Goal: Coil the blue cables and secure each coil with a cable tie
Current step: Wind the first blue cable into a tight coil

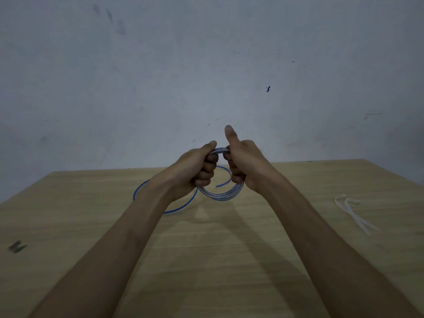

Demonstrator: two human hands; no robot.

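Note:
A small coil of blue cable [221,196] hangs above the wooden table, held on both sides. My left hand [197,168] grips its left side with fingers curled through the loops. My right hand [243,164] grips the right side, thumb sticking straight up. A loose length of the same blue cable [183,207] trails down behind my left wrist and curves over the table; its free end shows between my hands. White cable ties [353,212] lie on the table to the right, away from both hands.
The wooden table [229,260] runs back to a grey wall [206,76]. A dark mark [17,246] sits on the table near its left edge.

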